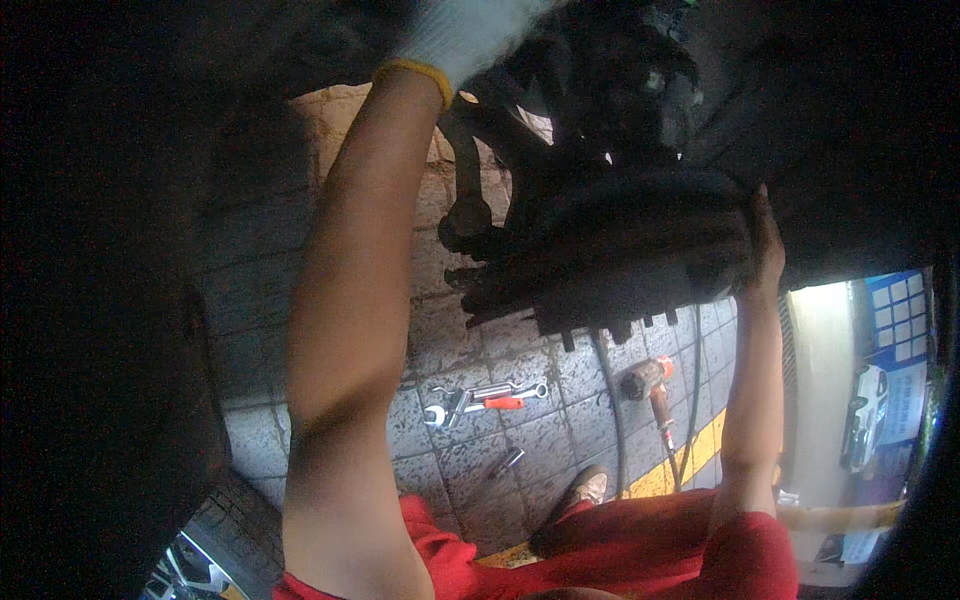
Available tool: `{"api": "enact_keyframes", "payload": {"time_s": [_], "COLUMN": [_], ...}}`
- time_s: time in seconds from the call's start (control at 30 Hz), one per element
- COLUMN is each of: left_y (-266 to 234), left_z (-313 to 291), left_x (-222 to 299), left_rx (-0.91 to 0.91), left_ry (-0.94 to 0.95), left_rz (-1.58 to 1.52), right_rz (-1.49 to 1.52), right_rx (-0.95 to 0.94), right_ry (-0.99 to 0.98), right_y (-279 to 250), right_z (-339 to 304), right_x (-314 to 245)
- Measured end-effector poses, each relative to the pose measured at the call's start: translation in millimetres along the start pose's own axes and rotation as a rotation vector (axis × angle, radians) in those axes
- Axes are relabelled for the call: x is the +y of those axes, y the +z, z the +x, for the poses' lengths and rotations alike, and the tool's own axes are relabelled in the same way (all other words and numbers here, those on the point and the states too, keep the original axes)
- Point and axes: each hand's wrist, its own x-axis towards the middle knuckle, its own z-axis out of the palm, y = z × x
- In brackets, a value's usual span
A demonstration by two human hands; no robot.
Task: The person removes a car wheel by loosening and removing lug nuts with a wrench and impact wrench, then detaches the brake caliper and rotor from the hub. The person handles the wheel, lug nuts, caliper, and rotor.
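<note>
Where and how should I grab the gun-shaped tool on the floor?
Probably take the gun-shaped tool by its handle, from your side: that slimmer part points toward you, the bulkier head lies farther off, a hose or cord trailing from the handle.

Gloved left hand [468,40] among dark car parts [640,90], right hand [767,240] at edge of dark disc [640,235], tools [488,392] below.

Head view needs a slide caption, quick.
Gloved left hand raised, right hand against a dark studded hub, tools on tiles below.
</note>
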Motion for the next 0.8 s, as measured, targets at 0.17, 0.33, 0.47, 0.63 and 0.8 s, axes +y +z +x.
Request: {"api": "enact_keyframes", "payload": {"time_s": [0.17, 0.33, 0.47, 0.63, 0.8], "left_y": [12.3, 12.4, 21.6, -11.9, -5.4], "left_z": [13.1, -6.3, -8.6, -15.7, -14.8], "left_x": [-22.2, -19.2, 4.6, -5.3, -29.1], "left_rx": [0.065, 0.057, 0.246, -0.1, 0.018], "left_ry": [0.045, 0.14, -0.096, 0.032, -0.013], "left_rz": [-0.176, -0.399, -0.136, -0.037, -0.012], "right_rz": [-0.101, 0.17, 0.148, 0.243, 0.395], "right_rx": [-0.01, -0.04, 0.123, 0.226, 0.319], "right_ry": [-0.15, 0.053, 0.049, 0.127, 0.24], "right_y": [-17.3, -10.8, 1.5, 14.2, 26.5], "right_z": [13.4, 8.2, -0.4, 0.2, -13.1], "right_x": [17.9, 5.6, -2.5, -10.4, -20.9]}}
